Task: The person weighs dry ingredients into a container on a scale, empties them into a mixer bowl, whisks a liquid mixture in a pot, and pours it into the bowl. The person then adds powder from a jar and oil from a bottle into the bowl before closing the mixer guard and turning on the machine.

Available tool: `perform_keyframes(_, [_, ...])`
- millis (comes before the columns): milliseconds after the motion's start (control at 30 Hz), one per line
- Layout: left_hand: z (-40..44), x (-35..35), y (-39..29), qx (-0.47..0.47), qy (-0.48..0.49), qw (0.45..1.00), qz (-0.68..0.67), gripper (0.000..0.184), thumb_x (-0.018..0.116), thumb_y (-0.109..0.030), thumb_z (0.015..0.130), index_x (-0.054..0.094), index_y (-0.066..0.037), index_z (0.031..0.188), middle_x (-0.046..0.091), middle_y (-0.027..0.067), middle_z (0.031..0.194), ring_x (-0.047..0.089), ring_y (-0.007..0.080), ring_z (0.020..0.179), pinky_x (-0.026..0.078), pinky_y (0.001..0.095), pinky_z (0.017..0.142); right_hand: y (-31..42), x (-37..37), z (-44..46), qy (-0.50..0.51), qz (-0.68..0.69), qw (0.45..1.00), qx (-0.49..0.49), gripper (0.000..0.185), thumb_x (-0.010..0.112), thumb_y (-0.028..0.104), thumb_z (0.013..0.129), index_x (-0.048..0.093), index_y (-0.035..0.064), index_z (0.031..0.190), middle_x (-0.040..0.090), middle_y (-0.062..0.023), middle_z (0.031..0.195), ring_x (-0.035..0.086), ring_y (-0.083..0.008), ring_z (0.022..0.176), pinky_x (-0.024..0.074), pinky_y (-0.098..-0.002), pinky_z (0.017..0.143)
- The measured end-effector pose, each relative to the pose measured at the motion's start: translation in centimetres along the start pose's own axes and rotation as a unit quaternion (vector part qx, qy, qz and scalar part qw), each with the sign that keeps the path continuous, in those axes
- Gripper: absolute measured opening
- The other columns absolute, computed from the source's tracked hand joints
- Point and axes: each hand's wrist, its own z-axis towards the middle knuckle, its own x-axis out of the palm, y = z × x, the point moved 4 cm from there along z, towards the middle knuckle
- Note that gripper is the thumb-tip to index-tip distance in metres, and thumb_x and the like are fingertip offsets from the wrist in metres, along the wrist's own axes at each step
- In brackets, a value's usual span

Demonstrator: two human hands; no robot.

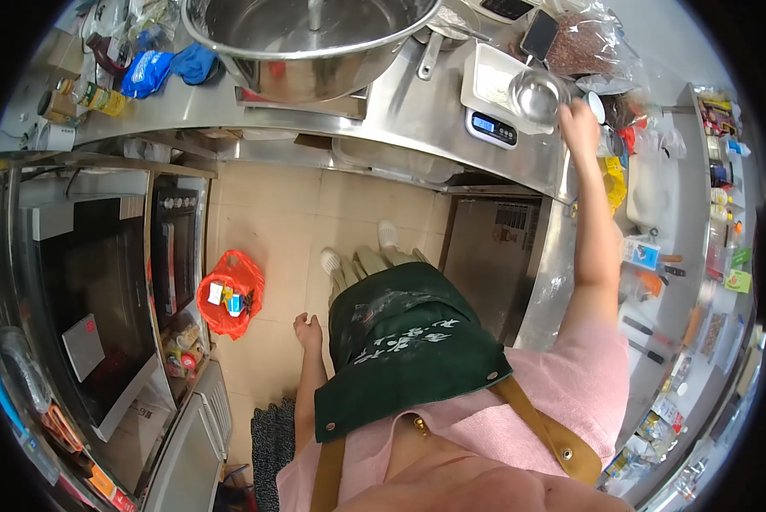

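Bowl [536,96] is gripped at its edge by the right hand [579,128], fingers closed, at tray's [483,103] right end, above counter [425,111]. Likely light, stiff, slick if wet; rim is best pinched. Left hand [309,332] is empty, fingers loosely parted.

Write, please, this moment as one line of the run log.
right hand: holding round silvery bowl over white rectangular tray | left hand: hanging, empty | dark-fronted digital scale: blue display lit

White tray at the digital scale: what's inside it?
What looks like white powder shows in the left of the white tray. The round bowl in the right hand covers much of the right, hiding what lies there.
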Motion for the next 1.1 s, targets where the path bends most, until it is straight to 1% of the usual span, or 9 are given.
perform_keyframes(100, [0.1, 2.0, 0.5, 0.005, 0.021, 0.999, 0.034, 0.033, 0.061, -0.017, 0.081, 0.055, 0.002, 0.107, 0.053, 0.0203, 0.11, 0.053, 0.0343, 0.101, 0.044, 0.04, 0.087, 0.1, 6.2, -7.7, 0.189, 0.32, 0.925, 0.08, 0.016, 0.05, 0.01, 0.078, 0.054, 0.0023, 0.065, 0.053, -0.0066, 0.051, 0.056, -0.016, 0.041, 0.0423, -0.0282, 0.037])
perform_keyframes(333, [2.9, 7.8, 0.4, -0.06, -0.018, 0.997, 0.054, 0.035, 0.059, -0.018, 0.081, 0.053, -0.001, 0.111, 0.053, 0.0192, 0.109, 0.053, 0.0358, 0.102, 0.043, 0.0432, 0.088, 8.2, 29.6, -21.4, 0.503, 0.366, 0.743, 0.246, 0.012, 0.047, 0.007, 0.08, 0.055, -0.0008, 0.076, 0.058, -0.0115, 0.056, 0.045, -0.0133, 0.036, 0.0308, -0.0231, 0.031])
perform_keyframes(433, [4.9, 10.4, 0.0, -0.025, -0.1, 0.993, 0.051, 0.033, 0.058, -0.018, 0.083, 0.053, -0.001, 0.11, 0.053, 0.0183, 0.111, 0.052, 0.0356, 0.103, 0.041, 0.0456, 0.087, 5.4, 43.1, -16.6, 0.34, 0.359, 0.808, 0.32, 0.022, 0.043, 0.007, 0.084, 0.059, 0.0012, 0.071, 0.057, -0.0121, 0.053, 0.044, -0.0155, 0.032, 0.034, -0.0317, 0.03])
perform_keyframes(533, [6.8, 12.7, -1.3, 0.082, -0.224, 0.971, 0.019, 0.03, 0.059, -0.014, 0.084, 0.053, 0.001, 0.109, 0.053, 0.02, 0.11, 0.052, 0.036, 0.102, 0.042, 0.0449, 0.087, 4.3, 49.7, -8.8, 0.322, -0.068, 0.944, -0.017, 0.024, 0.051, 0.027, 0.079, 0.065, 0.007, 0.082, 0.061, -0.0111, 0.069, 0.061, -0.0218, 0.067, 0.0477, -0.0384, 0.059])
perform_keyframes(600, [7.5, 13.5, -1.7, 0.091, -0.226, 0.97, 0.0, 0.032, 0.058, -0.015, 0.085, 0.052, 0.0, 0.112, 0.051, 0.0193, 0.116, 0.05, 0.0358, 0.106, 0.04, 0.0447, 0.089, 5.0, 52.7, -5.9, 0.196, -0.264, 0.939, -0.103, 0.033, 0.054, 0.033, 0.078, 0.068, 0.0094, 0.096, 0.066, -0.0105, 0.101, 0.062, -0.0274, 0.099, 0.0474, -0.0423, 0.083])
perform_keyframes(667, [7.8, 14.2, -1.4, 0.089, -0.22, 0.971, -0.034, 0.033, 0.058, -0.014, 0.085, 0.051, 0.001, 0.113, 0.049, 0.0195, 0.12, 0.048, 0.0357, 0.108, 0.038, 0.044, 0.09, 3.3, 57.8, -3.0, 0.318, -0.359, 0.871, -0.104, 0.038, 0.058, 0.035, 0.079, 0.065, 0.0094, 0.106, 0.062, -0.0114, 0.113, 0.06, -0.0299, 0.105, 0.0464, -0.0444, 0.085])
perform_keyframes(900, [9.5, 15.8, -2.0, 0.072, -0.188, 0.974, -0.106, 0.031, 0.056, -0.008, 0.086, 0.049, 0.002, 0.115, 0.047, 0.0214, 0.123, 0.046, 0.0357, 0.111, 0.037, 0.043, 0.092, -2.3, 66.6, 0.8, 0.291, -0.132, 0.927, 0.196, 0.034, 0.055, 0.034, 0.084, 0.067, 0.0043, 0.096, 0.069, -0.0107, 0.092, 0.067, -0.0246, 0.084, 0.0524, -0.0398, 0.074])
perform_keyframes(1000, [10.5, 16.0, -2.4, 0.095, -0.186, 0.974, -0.088, 0.03, 0.053, -0.009, 0.088, 0.048, 0.003, 0.115, 0.047, 0.0215, 0.123, 0.046, 0.035, 0.11, 0.038, 0.0423, 0.091, -3.0, 69.9, 3.0, 0.215, 0.015, 0.94, 0.266, 0.029, 0.054, 0.026, 0.084, 0.062, -0.0021, 0.085, 0.065, -0.0128, 0.069, 0.06, -0.0211, 0.044, 0.0466, -0.0296, 0.038])
perform_keyframes(1100, [11.4, 16.2, -2.9, 0.11, -0.184, 0.974, -0.077, 0.029, 0.052, -0.009, 0.089, 0.048, 0.004, 0.115, 0.046, 0.0219, 0.123, 0.046, 0.0349, 0.111, 0.037, 0.0421, 0.091, 0.6, 67.2, 0.7, 0.151, 0.145, 0.922, 0.325, 0.032, 0.051, 0.03, 0.087, 0.063, 0.0004, 0.088, 0.064, -0.0126, 0.065, 0.062, -0.0197, 0.049, 0.0484, -0.0298, 0.041])
